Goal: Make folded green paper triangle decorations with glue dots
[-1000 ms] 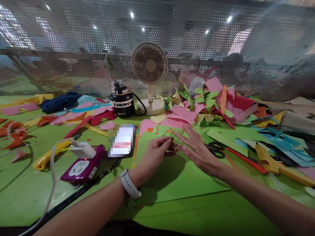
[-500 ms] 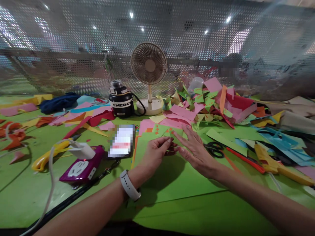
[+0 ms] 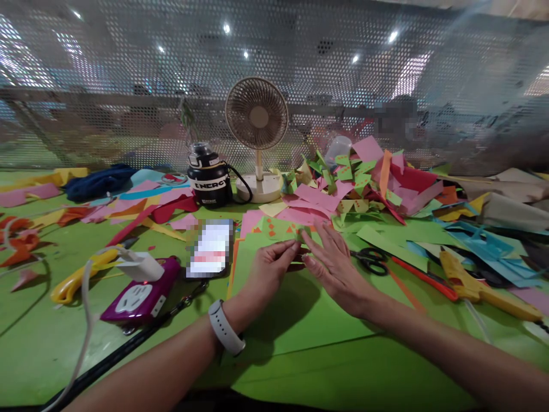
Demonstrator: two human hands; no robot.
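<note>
My left hand (image 3: 277, 266), with a white band at the wrist, is closed in a pinch above the green paper sheet (image 3: 291, 320). What its fingertips hold is hidden or too small to make out. Fingers stretched out, my right hand (image 3: 337, 269) is held close beside the left fingertips. Just beyond both hands lies a green paper piece with orange diamond shapes (image 3: 277, 228); the right fingertips overlap its right end, and I cannot tell whether they touch it. Black-handled scissors (image 3: 372, 261) lie to the right of my right hand.
A phone (image 3: 210, 249) and a purple power strip (image 3: 141, 297) with cables lie left. At the back stand a black bottle (image 3: 209, 177) and a fan (image 3: 257, 117) beside heaped paper pieces (image 3: 317, 197). On the right are a red-orange tool (image 3: 424, 277) and a yellow glue gun (image 3: 461, 274).
The view has shifted slightly. My right fingers have moved a little closer together beside my left hand, whose pinch stays much the same.
</note>
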